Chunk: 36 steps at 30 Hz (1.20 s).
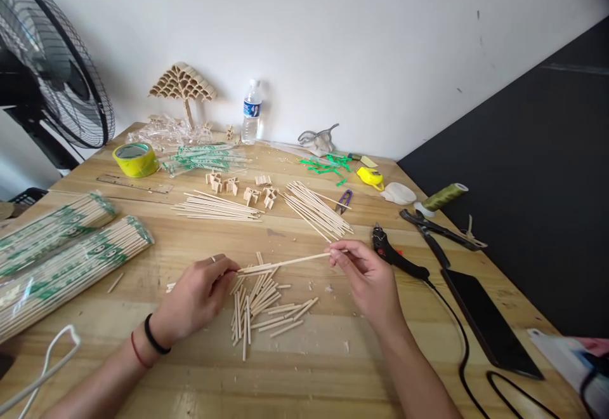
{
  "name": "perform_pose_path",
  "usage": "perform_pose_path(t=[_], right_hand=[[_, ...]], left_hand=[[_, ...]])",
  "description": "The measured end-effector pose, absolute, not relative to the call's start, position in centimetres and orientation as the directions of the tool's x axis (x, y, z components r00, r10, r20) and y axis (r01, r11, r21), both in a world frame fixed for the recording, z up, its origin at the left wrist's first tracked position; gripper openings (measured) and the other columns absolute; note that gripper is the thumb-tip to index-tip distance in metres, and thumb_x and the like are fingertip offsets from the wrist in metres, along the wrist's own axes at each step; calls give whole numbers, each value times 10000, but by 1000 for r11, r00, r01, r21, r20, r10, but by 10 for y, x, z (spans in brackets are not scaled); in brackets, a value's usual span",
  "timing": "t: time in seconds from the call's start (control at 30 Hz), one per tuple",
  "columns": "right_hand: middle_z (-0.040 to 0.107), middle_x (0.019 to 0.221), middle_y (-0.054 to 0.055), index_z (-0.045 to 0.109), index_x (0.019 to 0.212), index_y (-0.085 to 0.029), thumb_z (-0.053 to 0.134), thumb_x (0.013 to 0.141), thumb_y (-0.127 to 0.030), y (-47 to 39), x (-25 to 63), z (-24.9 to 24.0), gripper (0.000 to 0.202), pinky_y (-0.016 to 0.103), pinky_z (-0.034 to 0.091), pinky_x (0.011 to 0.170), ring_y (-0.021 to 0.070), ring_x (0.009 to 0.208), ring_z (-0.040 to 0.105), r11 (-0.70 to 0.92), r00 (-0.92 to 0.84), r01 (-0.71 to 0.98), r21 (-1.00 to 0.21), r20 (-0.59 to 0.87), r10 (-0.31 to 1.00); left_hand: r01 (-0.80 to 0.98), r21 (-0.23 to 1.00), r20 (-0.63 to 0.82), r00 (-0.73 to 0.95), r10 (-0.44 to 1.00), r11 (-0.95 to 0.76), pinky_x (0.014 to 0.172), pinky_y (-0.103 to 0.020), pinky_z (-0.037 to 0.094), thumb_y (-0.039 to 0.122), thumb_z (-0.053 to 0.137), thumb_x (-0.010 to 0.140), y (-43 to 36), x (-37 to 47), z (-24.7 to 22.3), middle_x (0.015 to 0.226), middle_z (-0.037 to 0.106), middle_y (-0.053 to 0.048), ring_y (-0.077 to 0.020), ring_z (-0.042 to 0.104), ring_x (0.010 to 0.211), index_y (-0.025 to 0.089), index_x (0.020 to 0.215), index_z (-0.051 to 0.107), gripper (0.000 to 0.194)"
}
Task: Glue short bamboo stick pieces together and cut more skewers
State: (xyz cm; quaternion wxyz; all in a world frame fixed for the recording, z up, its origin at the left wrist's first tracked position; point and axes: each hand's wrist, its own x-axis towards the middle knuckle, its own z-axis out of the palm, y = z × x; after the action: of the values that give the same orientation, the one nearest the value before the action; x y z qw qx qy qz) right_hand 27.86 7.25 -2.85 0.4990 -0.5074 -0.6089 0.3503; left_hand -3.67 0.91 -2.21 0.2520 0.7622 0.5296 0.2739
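Observation:
A long thin wooden stick (295, 259) spans the gap between my two hands. My right hand (364, 273) pinches its right end between thumb and fingers. The fingers of my left hand (202, 289) are closed around the left end, where a shorter stick also seems to lie; the fingertips are partly hidden. Below the stick, a loose pile of short cut sticks (266, 301) lies on the wooden table (304, 381). Two bunches of long sticks lie farther back, one at left (219, 206) and one at right (318, 209).
Small stick assemblies (252, 195) sit mid-table. Behind are a bottle (251, 114), a tree-like stick model (183, 86) and yellow tape (135, 160). Packaged sticks (71, 273) lie left. At right are a black glue gun (397, 257) with its cable, pliers (431, 235) and a phone (490, 324).

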Motion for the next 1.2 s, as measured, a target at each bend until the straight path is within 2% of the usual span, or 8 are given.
perform_pose_path(t=[0.27,0.4,0.47,0.6,0.7,0.87,1.03,1.2], right_hand=[[778,835,45,771,938,-213,757,925,-396,66,272,-30,185,308,570,707,184,720,714,275,4,290,-916,289,957],[769,826,36,776,936,-217,794,907,-397,64,269,-30,183,297,568,705,170,711,706,263,7,243,-934,273,962],[761,819,29,776,925,-222,833,878,-410,65,268,-30,202,290,568,703,159,699,698,238,13,160,-958,244,970],[737,823,9,771,920,-236,909,801,-452,68,265,-29,282,278,564,682,138,674,671,131,-13,-118,-984,134,991],[742,892,21,785,960,-239,921,794,-437,64,259,-27,292,282,577,707,145,731,685,59,-135,-204,-977,87,987],[772,986,43,787,1042,-236,898,834,-352,45,239,-22,263,282,581,823,166,902,716,-33,-421,-120,-992,21,907],[782,945,36,793,968,-217,882,847,-334,33,229,-21,191,257,547,762,165,866,718,39,-448,-16,-999,42,893],[773,876,36,792,917,-202,832,887,-273,27,226,-15,87,256,534,709,161,795,709,216,-429,34,-976,181,885]], left_hand=[[657,692,140,284,949,-299,693,-277,463,297,479,1077,8,-33,-15,843,725,-29,-169,655,752,182,999,711,270],[659,699,147,247,958,-277,647,-262,455,330,521,1067,7,-33,-13,812,715,-22,-158,640,714,184,938,696,262],[659,693,179,235,955,-292,625,-253,453,324,532,1059,7,-32,-11,788,706,-17,-152,635,690,184,904,679,255],[656,670,272,219,937,-348,582,-228,448,296,560,1047,6,-29,-9,747,676,5,-129,606,627,189,892,654,210],[649,651,332,223,917,-393,565,-208,450,256,579,1037,4,-25,-9,755,669,15,-111,600,605,193,898,650,168],[632,610,400,274,875,-477,596,-200,480,202,594,1018,-2,-19,-12,772,677,24,-105,631,615,197,942,656,98],[613,592,405,336,851,-523,594,-199,476,168,587,1010,-5,-16,-13,775,672,30,-101,617,614,203,959,658,94],[625,614,352,330,876,-482,587,-213,503,248,611,1017,-7,-14,-9,767,667,24,-121,640,625,206,974,644,68]])
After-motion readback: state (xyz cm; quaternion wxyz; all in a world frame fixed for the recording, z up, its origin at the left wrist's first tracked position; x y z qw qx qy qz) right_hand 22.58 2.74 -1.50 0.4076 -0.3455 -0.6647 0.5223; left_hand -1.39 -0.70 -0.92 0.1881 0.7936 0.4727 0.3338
